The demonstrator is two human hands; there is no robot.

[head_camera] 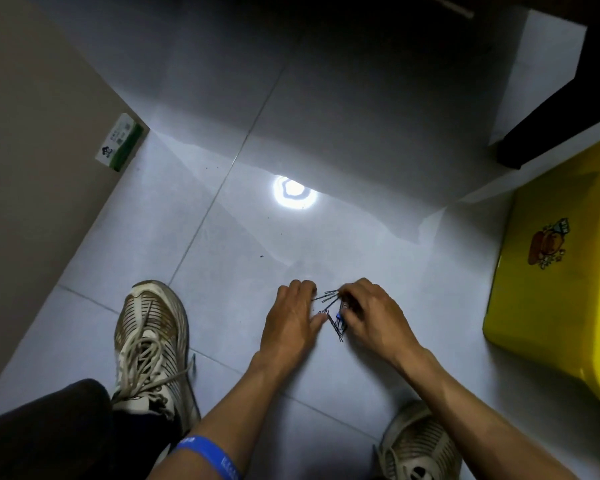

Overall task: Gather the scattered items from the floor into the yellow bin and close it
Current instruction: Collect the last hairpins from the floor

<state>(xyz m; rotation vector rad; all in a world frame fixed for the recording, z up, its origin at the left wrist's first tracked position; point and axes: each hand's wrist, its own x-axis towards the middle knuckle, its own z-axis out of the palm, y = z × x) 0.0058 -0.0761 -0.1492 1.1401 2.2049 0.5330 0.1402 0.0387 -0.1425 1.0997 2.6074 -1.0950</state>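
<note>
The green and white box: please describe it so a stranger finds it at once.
Start at the beige wall on the left. Where it meets the grey floor lies a small box, far from both hands. No other item here is green and white.

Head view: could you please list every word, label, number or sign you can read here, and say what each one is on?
No text can be read.
Green and white cardboard box by the wall: printed label and logo, too small and blurred.
Blue wristband on the left forearm: pale lettering, blurred.
Yellow plastic bin: a cartoon sticker, no words legible.
</note>
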